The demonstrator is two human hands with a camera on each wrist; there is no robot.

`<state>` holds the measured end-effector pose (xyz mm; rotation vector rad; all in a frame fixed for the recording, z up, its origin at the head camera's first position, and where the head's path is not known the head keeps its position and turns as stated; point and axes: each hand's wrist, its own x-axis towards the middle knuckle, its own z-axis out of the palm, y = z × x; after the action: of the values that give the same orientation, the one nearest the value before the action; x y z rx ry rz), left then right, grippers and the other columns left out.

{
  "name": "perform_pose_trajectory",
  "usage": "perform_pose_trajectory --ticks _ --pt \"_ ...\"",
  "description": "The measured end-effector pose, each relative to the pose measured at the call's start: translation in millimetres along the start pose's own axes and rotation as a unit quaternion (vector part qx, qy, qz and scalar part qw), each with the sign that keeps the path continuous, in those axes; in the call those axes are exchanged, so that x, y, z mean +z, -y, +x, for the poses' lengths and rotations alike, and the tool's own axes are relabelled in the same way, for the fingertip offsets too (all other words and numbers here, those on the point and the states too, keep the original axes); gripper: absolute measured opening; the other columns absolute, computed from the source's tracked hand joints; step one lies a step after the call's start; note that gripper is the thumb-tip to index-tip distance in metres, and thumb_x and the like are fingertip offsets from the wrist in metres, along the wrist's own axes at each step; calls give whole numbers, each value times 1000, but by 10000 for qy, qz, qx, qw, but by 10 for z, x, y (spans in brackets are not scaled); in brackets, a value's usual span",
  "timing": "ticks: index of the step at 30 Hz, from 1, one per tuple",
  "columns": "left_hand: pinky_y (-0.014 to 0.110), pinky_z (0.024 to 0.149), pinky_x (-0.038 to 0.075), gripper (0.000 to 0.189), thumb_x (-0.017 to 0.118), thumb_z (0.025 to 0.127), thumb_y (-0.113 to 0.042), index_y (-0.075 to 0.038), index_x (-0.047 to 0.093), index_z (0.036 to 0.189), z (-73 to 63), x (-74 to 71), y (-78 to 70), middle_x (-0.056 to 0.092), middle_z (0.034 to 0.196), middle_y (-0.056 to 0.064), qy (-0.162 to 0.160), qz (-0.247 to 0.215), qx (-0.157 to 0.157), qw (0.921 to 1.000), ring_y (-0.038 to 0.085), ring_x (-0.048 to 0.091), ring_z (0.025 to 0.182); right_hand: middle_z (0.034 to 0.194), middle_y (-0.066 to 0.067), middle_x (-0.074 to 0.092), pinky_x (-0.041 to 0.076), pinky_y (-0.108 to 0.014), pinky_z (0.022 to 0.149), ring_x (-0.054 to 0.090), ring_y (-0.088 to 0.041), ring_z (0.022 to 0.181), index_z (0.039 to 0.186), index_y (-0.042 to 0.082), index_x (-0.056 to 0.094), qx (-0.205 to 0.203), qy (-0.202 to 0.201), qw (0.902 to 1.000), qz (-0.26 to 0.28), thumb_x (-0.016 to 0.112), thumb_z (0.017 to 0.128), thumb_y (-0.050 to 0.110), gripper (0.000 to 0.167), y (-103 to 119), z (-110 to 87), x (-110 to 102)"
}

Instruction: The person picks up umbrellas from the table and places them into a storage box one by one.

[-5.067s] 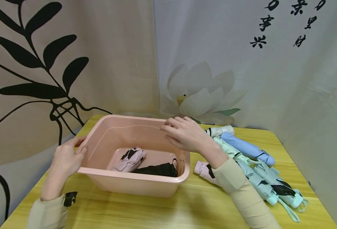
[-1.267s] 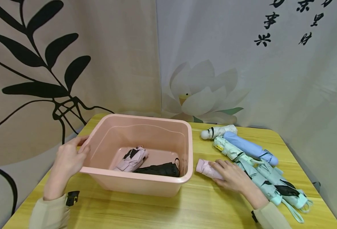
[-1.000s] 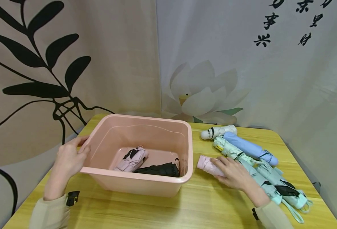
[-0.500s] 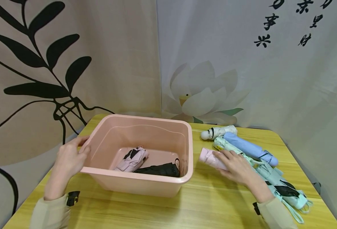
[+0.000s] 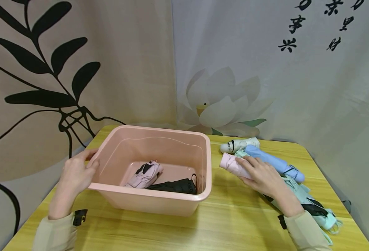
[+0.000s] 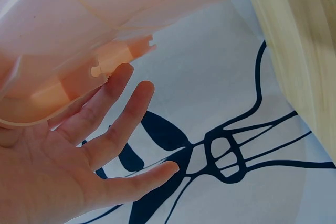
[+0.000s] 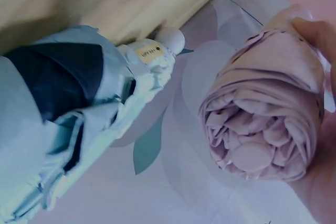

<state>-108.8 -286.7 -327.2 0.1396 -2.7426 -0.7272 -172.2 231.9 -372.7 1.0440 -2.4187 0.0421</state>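
Note:
My right hand (image 5: 263,174) grips a rolled pale pink folding umbrella (image 5: 233,164), held above the table right of the tub. Its end, with bunched fabric round a round knob, faces the camera in the right wrist view, where the umbrella (image 7: 262,114) has fingers behind it. My left hand (image 5: 77,173) rests at the left rim of a pink plastic tub (image 5: 150,202). In the left wrist view the fingers (image 6: 118,135) are spread and nearly straight, one partly hidden behind the rim. Inside the tub lie a lilac umbrella (image 5: 147,174) and a black umbrella (image 5: 175,186).
On the wooden table (image 5: 216,223), right of my right hand, lie a white umbrella (image 5: 244,143), a blue umbrella (image 5: 270,160) and mint-green umbrellas (image 5: 319,209), the latter partly covered by my arm. A printed curtain (image 5: 134,69) hangs behind the table.
My right hand moved from the tub to the pink umbrella on the table, took hold of it and raised it up and slightly right. My left hand stayed at the tub's rim.

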Motion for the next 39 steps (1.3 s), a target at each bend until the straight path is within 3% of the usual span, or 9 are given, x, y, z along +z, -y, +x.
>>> perform_pose_trajectory --ticks 3,7,13,18,21,24,26,34,39 --pt "62 86 42 43 45 97 -21 4 50 132 -2 2 0 56 123 30 24 -5 -32 10000 50 50 111 110 -15 62 54 -49 67 62 -35 92 128 9 55 -4 -11 10000 -8 61 90 40 50 -21 32 -44" --pt "63 86 42 43 46 98 -20 4 49 132 -8 -2 -1 56 124 30 32 -9 -33 10000 50 50 110 109 -15 62 54 -50 69 62 -35 91 127 7 55 -81 -123 9999 -13 77 76 26 59 -37 91 -104" --pt "63 86 42 43 45 98 -21 4 49 133 -10 -7 3 56 124 30 36 -21 -9 10000 50 49 111 109 -15 62 55 -49 66 63 -36 88 127 7 56 -165 -283 9995 -8 61 91 38 48 -62 182 -187" --pt "63 87 42 43 45 98 -21 4 50 132 -7 -6 0 56 124 30 30 -33 -14 10000 50 50 111 109 -16 62 54 -49 65 63 -36 86 126 6 56 -133 -326 9993 -81 74 81 29 53 -77 271 -295" --pt "62 87 42 43 45 97 -21 4 50 132 -7 -6 -3 57 123 30 -9 -43 15 10000 50 50 111 108 -16 63 54 -49 64 62 -36 84 125 5 57 -187 -495 9985 -143 54 93 43 49 -82 331 -343" --pt "62 87 42 42 45 97 -20 4 50 131 -9 -4 -2 57 122 30 -21 -47 23 10000 50 50 111 107 -16 62 53 -47 61 61 -35 82 123 5 58 -242 -656 9974 -181 27 97 51 61 -86 381 -382" --pt "63 87 41 42 45 97 -20 4 50 131 -8 -2 1 57 122 30 -26 -35 29 10000 50 50 111 106 -16 62 53 -46 61 60 -35 81 121 4 58 -274 -749 9966 -194 25 97 52 64 -90 412 -407" --pt "63 87 42 43 46 97 -20 4 50 132 -5 -1 1 56 122 30 -14 -66 21 10000 50 50 111 104 -16 63 51 -47 59 61 -35 82 121 5 59 -358 -922 9948 -261 30 98 51 59 -109 524 -481" --pt "63 87 41 43 46 97 -20 5 50 131 -2 -7 6 57 122 30 -41 -94 90 9999 50 49 113 107 -15 63 51 -47 60 61 -35 85 124 7 57 -285 -796 9961 -258 65 86 36 48 -95 591 -531"
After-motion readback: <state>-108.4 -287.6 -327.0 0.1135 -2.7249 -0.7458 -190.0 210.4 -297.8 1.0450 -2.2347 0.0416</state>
